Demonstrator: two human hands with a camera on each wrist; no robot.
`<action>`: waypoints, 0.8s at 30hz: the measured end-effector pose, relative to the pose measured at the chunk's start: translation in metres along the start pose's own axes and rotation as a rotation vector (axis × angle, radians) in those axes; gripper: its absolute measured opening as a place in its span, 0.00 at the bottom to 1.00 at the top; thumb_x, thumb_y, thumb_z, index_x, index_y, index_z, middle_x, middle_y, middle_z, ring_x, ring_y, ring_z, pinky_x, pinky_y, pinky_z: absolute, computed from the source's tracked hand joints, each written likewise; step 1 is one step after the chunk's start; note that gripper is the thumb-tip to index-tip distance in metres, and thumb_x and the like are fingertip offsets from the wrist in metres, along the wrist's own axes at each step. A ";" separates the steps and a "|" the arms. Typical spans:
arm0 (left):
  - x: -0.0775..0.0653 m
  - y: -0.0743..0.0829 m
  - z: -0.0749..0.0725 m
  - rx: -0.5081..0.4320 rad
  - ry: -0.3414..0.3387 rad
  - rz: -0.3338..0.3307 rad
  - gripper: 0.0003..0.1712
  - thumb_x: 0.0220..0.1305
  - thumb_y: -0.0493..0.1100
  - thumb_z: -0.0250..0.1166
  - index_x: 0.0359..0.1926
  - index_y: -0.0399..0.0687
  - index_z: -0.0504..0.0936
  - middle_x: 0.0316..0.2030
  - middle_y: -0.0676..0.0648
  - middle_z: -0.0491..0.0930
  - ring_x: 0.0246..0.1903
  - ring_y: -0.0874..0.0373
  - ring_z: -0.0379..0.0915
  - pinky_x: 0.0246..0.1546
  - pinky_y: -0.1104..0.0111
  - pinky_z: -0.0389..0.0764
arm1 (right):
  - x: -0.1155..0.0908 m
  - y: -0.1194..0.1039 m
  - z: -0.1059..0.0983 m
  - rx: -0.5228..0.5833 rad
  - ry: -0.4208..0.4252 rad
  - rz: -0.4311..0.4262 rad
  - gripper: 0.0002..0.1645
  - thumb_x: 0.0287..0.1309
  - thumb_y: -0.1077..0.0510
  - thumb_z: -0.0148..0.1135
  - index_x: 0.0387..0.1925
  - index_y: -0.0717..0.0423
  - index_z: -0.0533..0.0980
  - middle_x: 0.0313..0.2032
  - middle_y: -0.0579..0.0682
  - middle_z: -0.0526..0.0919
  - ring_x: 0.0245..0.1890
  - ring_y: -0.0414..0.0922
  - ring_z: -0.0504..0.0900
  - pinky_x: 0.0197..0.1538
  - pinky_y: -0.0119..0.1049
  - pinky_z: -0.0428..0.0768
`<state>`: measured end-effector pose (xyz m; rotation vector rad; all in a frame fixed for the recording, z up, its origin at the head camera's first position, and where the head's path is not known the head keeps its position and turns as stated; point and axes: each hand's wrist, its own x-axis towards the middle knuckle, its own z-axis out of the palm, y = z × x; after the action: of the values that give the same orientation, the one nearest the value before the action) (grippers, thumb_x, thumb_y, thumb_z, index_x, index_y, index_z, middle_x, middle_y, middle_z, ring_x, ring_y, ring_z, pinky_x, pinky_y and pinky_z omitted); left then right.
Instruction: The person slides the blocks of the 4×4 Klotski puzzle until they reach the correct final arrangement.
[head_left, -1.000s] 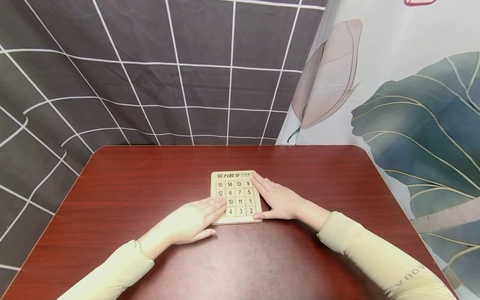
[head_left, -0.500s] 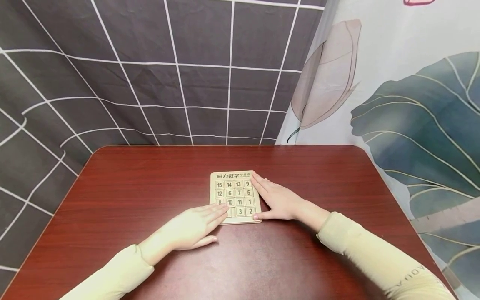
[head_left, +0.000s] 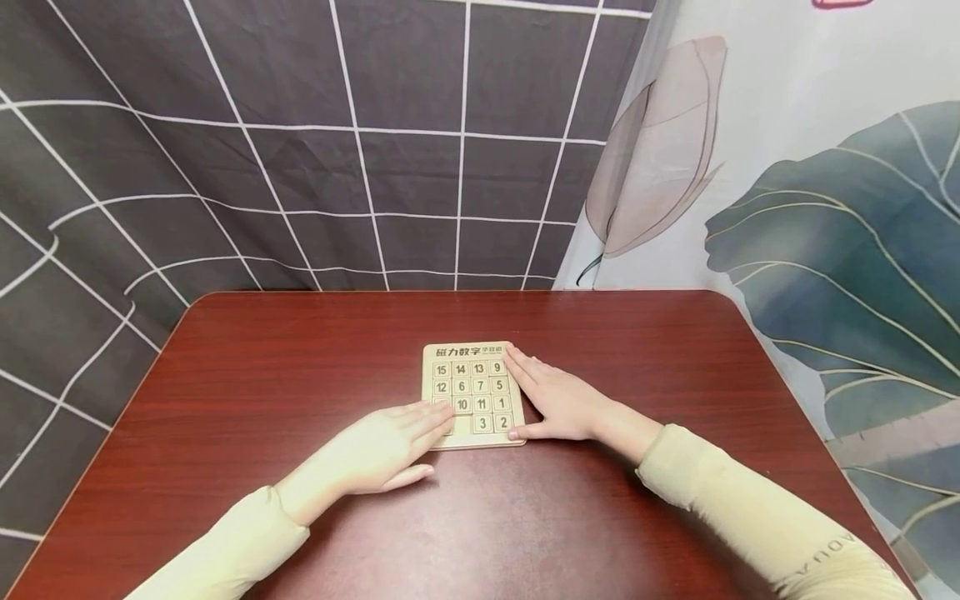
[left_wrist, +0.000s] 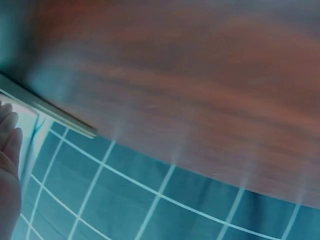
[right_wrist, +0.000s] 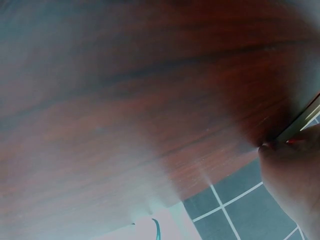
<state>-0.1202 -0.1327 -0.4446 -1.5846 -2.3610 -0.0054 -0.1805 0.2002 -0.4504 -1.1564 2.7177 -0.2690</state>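
Note:
A pale wooden number sliding puzzle (head_left: 487, 351) lies flat on the table in the head view, with Chinese lettering along its top. My left hand (head_left: 382, 446) reaches in from the left, its straight fingertips resting on the lower left tiles and hiding some of them. A bare slot (head_left: 462, 425) shows in the bottom row, just left of the 3 tile (head_left: 482, 423). Along the right edge lies my right hand (head_left: 566, 404), fingers extended near the top corner and thumb at the bottom corner. The left wrist view catches the board's edge (left_wrist: 55, 111) beside blurred fingers.
The reddish-brown wooden table (head_left: 315, 350) spreads around the board. Behind it hangs a dark curtain with white grid lines (head_left: 405, 175), and a leaf-patterned light curtain (head_left: 772, 100) on the right.
The left fingers slid right and down over the 4 tile, then back left. The 4 tile's former place in the bottom row is now bare. My right hand stays put.

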 end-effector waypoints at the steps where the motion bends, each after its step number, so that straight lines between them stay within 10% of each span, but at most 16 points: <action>1: 0.005 0.000 0.000 -0.007 0.004 0.004 0.37 0.68 0.58 0.70 0.67 0.36 0.80 0.67 0.39 0.81 0.68 0.48 0.79 0.70 0.58 0.81 | 0.000 0.000 0.000 -0.001 0.002 -0.001 0.70 0.63 0.26 0.66 0.84 0.65 0.45 0.86 0.61 0.42 0.84 0.57 0.55 0.84 0.53 0.63; 10: 0.038 0.008 0.006 -0.014 -0.068 0.046 0.35 0.75 0.62 0.63 0.68 0.39 0.80 0.69 0.42 0.81 0.69 0.50 0.79 0.72 0.60 0.79 | -0.001 0.001 0.002 -0.010 0.011 -0.007 0.70 0.64 0.26 0.65 0.84 0.65 0.45 0.86 0.60 0.43 0.84 0.58 0.56 0.83 0.54 0.65; 24: 0.020 0.008 0.010 0.006 -0.052 0.015 0.36 0.72 0.61 0.65 0.67 0.39 0.81 0.69 0.42 0.80 0.69 0.51 0.78 0.73 0.61 0.78 | -0.001 -0.001 0.000 -0.005 -0.003 0.006 0.70 0.63 0.27 0.66 0.84 0.65 0.45 0.86 0.61 0.42 0.84 0.58 0.55 0.84 0.53 0.63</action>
<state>-0.1221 -0.1098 -0.4503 -1.6186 -2.3854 0.0473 -0.1793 0.2007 -0.4499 -1.1489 2.7199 -0.2596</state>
